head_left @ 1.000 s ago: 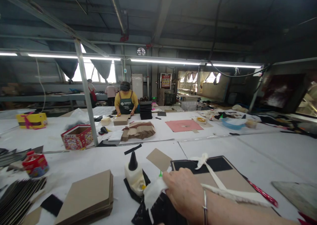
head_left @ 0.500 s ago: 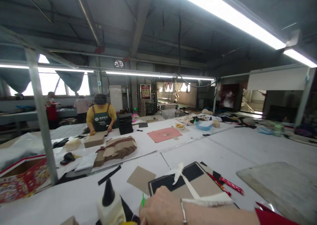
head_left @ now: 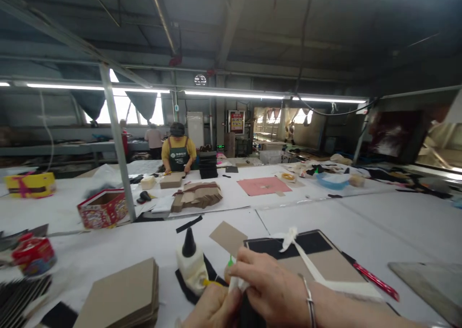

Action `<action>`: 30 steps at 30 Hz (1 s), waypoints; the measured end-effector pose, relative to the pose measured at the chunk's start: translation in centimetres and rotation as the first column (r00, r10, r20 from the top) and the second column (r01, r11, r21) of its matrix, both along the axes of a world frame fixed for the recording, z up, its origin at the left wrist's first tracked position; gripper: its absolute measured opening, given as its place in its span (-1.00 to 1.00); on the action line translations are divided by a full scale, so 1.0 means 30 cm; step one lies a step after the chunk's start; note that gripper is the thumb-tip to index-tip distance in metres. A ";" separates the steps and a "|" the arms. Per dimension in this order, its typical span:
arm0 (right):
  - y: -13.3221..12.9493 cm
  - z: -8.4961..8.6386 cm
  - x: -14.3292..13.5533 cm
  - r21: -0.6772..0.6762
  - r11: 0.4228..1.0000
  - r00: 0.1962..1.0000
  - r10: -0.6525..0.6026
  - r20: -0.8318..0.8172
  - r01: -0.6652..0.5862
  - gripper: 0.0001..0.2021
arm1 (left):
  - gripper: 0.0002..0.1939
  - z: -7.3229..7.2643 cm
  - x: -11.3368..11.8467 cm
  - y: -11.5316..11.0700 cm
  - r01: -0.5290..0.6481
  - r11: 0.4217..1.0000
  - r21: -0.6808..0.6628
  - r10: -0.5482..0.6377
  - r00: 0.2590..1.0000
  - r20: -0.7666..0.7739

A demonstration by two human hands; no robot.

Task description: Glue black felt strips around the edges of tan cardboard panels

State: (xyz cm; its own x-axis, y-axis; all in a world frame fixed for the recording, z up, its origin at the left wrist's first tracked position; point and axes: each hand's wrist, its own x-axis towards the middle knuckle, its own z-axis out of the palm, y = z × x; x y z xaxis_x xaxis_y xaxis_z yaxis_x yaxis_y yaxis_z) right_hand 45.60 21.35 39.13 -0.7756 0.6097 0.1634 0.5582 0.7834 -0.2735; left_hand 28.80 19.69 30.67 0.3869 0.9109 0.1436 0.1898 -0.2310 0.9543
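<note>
My right hand (head_left: 267,282), with a bracelet at the wrist, is closed with fingertips pinching a crumpled white cloth piece (head_left: 236,285). Against it from below, my left hand (head_left: 211,305) is closed on the same piece. A dark item (head_left: 250,313) shows beneath my right palm; its kind is hidden. Just behind the fingers pokes a green tip (head_left: 230,260). To the left stands a white bottle (head_left: 190,270) with a black cone nozzle. Under my right forearm lies a grey-brown board (head_left: 314,265) with a black band, a knotted white strip (head_left: 306,260) across it.
A stack of grey-brown boards (head_left: 119,289) sits at the front left, near a red jar (head_left: 34,253). A red-handled cutter (head_left: 377,281) and a grey slab (head_left: 426,284) lie to the right. Across the table a co-worker (head_left: 178,150) stands by stacked pieces.
The view has turned left and down, bringing in the board stack and red jar. My left hand has come into sight, meeting my right hand at the white cloth.
</note>
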 end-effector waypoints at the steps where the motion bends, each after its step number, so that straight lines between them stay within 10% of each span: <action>1: 0.003 -0.004 -0.004 0.009 1.000 0.999 0.012 0.050 -0.012 -0.64 | -0.41 0.026 -0.006 0.001 0.069 0.997 0.023 -0.069 0.997 -0.037; 7: 0.024 -0.019 -0.030 0.034 0.999 0.984 0.033 0.175 -0.040 -0.97 | -0.60 0.168 -0.046 0.009 0.277 0.953 0.120 -0.261 0.956 -0.138; 18: 0.033 0.010 0.002 -0.185 0.970 0.928 0.081 -0.365 -0.157 -0.67 | -0.45 0.018 -0.002 0.055 0.190 0.922 -0.339 -0.038 0.912 0.408; 26: 0.050 0.015 0.029 -0.388 0.861 0.831 0.068 -0.553 -0.329 -0.87 | -0.60 0.060 0.030 0.065 0.345 0.831 -0.436 -0.062 0.836 0.545; 30: 0.051 0.029 0.046 -0.479 0.801 0.793 -0.008 -0.609 -0.359 -0.86 | -0.55 0.101 0.017 0.054 0.193 0.950 -0.246 -0.093 0.926 0.366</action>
